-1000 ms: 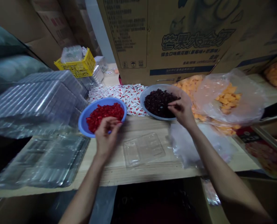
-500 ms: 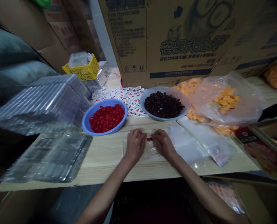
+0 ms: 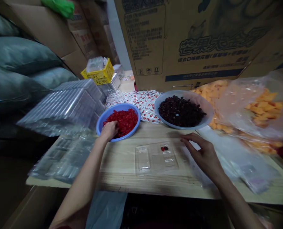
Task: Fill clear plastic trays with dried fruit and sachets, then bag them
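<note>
**Two hands flank a clear tray at the bench's front edge**

A printed cardboard carton (image 3: 203, 41) stands along the back of the wooden bench (image 3: 122, 165). At the left end sits a stack of clear plastic trays (image 3: 65, 108), with more flat trays (image 3: 65, 156) lying in front of it by the front left corner. To the right, loose plastic bags hold orange fruit pieces (image 3: 263, 105). Small red-and-white sachets (image 3: 141, 100) lie scattered between two bowls.

The blue bowl of red pieces (image 3: 118, 121) sits left of centre; the bowl of dark dried fruit (image 3: 182, 109) sits right of centre, both behind the clear compartment tray (image 3: 157, 157). That tray lies near the front edge, its long axis running left to right along the bench, with a red piece and a dark piece (image 3: 164, 148) in its right-hand compartment.

The left hand (image 3: 109, 129) is down in the blue bowl, fingers curled among the red pieces; whether it grips any I cannot tell. The right hand (image 3: 202, 154) hovers open, fingers spread, just beside the tray's right end and is the nearer of the two to it, with the dark bowl straight behind.
</note>
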{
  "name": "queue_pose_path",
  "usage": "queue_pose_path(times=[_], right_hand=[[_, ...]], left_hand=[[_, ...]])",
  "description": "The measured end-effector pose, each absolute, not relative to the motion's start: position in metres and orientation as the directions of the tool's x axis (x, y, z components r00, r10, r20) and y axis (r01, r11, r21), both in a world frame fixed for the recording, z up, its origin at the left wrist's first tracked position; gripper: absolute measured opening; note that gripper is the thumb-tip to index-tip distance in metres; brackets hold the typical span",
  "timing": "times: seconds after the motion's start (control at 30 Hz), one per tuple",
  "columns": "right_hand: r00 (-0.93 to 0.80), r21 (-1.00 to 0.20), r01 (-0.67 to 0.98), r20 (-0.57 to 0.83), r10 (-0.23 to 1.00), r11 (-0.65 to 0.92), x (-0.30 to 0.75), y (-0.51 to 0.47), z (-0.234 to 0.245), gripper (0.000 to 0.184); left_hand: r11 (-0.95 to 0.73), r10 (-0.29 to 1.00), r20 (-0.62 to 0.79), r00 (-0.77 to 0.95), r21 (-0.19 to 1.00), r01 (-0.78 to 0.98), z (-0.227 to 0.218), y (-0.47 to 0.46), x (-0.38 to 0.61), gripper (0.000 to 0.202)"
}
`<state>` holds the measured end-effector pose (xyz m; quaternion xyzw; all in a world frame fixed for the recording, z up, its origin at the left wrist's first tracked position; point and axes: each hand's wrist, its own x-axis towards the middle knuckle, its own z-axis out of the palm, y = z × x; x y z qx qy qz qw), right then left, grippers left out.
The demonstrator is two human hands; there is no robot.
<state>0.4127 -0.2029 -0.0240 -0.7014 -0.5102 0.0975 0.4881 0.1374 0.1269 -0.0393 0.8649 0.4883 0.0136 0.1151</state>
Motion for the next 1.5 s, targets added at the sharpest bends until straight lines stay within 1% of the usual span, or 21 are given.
queue_pose_path(times=[0.13, 0.2, 0.27, 0.3, 0.37, 0.43, 0.47, 0.53, 0.6, 0.63, 0.73, 0.83, 0.93, 1.03, 1.1, 1.2, 1.27, 1.33, 1.37, 1.43, 1.5], right_hand=[[0.411, -0.805, 0.593, 0.311, 0.857, 0.008, 0.394, -0.203, -0.025, 0.021], [0.384, -0.795, 0.606, 0.315, 0.868, 0.021, 0.39, -0.203, -0.025, 0.021], [0.381, -0.776, 0.63, 0.332, 0.863, 0.021, 0.396, -0.202, -0.024, 0.02], [0.404, -0.766, 0.643, 0.353, 0.844, 0.012, 0.404, -0.2, -0.023, 0.02], [0.48, -0.734, 0.679, 0.428, 0.766, -0.017, 0.429, -0.192, -0.017, 0.021], [0.542, -0.681, 0.727, 0.485, 0.687, -0.094, 0.463, -0.176, -0.01, 0.021], [0.554, -0.646, 0.745, 0.462, 0.693, -0.165, 0.48, -0.166, -0.008, 0.021], [0.578, -0.569, 0.745, 0.29, 0.763, -0.348, 0.508, -0.142, -0.006, 0.021], [0.58, -0.517, 0.734, 0.14, 0.802, -0.44, 0.524, -0.114, -0.011, 0.017], [0.578, -0.506, 0.729, 0.094, 0.811, -0.461, 0.526, -0.1, -0.016, 0.014], [0.613, -0.48, 0.694, 0.005, 0.79, -0.536, 0.522, -0.059, -0.034, 0.006], [0.685, -0.462, 0.63, -0.049, 0.727, -0.625, 0.517, -0.031, -0.047, 0.014], [0.731, -0.496, 0.571, -0.056, 0.68, -0.655, 0.52, -0.019, -0.054, 0.013], [0.742, -0.588, 0.522, -0.046, 0.669, -0.619, 0.526, -0.02, -0.054, 0.008], [0.732, -0.677, 0.488, -0.026, 0.68, -0.551, 0.529, -0.027, -0.05, 0.006], [0.707, -0.823, 0.411, 0.017, 0.707, -0.391, 0.529, -0.047, -0.039, 0.009], [0.685, -0.894, 0.352, 0.046, 0.727, -0.276, 0.523, -0.071, -0.031, 0.015], [0.662, -0.936, 0.302, 0.07, 0.746, -0.18, 0.511, -0.102, -0.025, 0.018], [0.642, -0.952, 0.28, 0.088, 0.762, -0.126, 0.501, -0.119, -0.025, 0.02], [0.585, -0.968, 0.252, 0.136, 0.8, -0.02, 0.474, -0.155, -0.029, 0.022], [0.531, -0.959, 0.284, 0.177, 0.829, 0.023, 0.442, -0.184, -0.041, 0.02]], left_hand=[[-0.484, 0.857, -0.007, 0.515, 0.334, 0.809, -0.039, 0.122, 0.133, 0.02], [-0.469, 0.866, 0.027, 0.5, 0.392, 0.791, -0.038, 0.123, 0.13, 0.024], [-0.465, 0.864, 0.039, 0.501, 0.442, 0.767, -0.038, 0.124, 0.129, 0.022], [-0.467, 0.859, 0.038, 0.51, 0.464, 0.753, -0.038, 0.125, 0.129, 0.02], [-0.477, 0.847, 0.039, 0.531, 0.498, 0.724, -0.037, 0.125, 0.131, 0.018], [-0.49, 0.838, 0.054, 0.544, 0.513, 0.704, -0.036, 0.123, 0.133, 0.019], [-0.496, 0.838, 0.073, 0.54, 0.515, 0.699, -0.036, 0.122, 0.133, 0.022], [-0.491, 0.855, 0.142, 0.498, 0.53, 0.692, -0.036, 0.119, 0.132, 0.029], [-0.465, 0.881, 0.226, 0.415, 0.567, 0.679, -0.035, 0.116, 0.131, 0.035], [-0.45, 0.892, 0.261, 0.37, 0.588, 0.672, -0.035, 0.115, 0.13, 0.036], [-0.435, 0.9, 0.306, 0.31, 0.61, 0.662, -0.034, 0.111, 0.128, 0.034], [-0.459, 0.888, 0.326, 0.324, 0.59, 0.664, -0.033, 0.109, 0.128, 0.03], [-0.485, 0.872, 0.373, 0.316, 0.573, 0.66, -0.035, 0.11, 0.128, 0.027], [-0.481, 0.871, 0.411, 0.268, 0.609, 0.631, -0.039, 0.114, 0.126, 0.028], [-0.45, 0.889, 0.41, 0.206, 0.691, 0.565, -0.039, 0.116, 0.126, 0.032], [-0.379, 0.924, 0.372, 0.093, 0.849, 0.369, -0.033, 0.106, 0.132, 0.035], [-0.352, 0.936, 0.344, 0.076, 0.912, 0.208, -0.026, 0.083, 0.141, 0.034], [-0.338, 0.936, 0.325, 0.135, 0.936, 0.094, -0.02, 0.045, 0.154, 0.032], [-0.331, 0.93, 0.312, 0.195, 0.941, 0.073, -0.019, 0.023, 0.162, 0.03], [-0.321, 0.904, 0.277, 0.325, 0.943, 0.09, -0.022, -0.021, 0.178, 0.024], [-0.376, 0.841, 0.27, 0.469, 0.915, 0.147, -0.035, -0.058, 0.195, 0.017]])
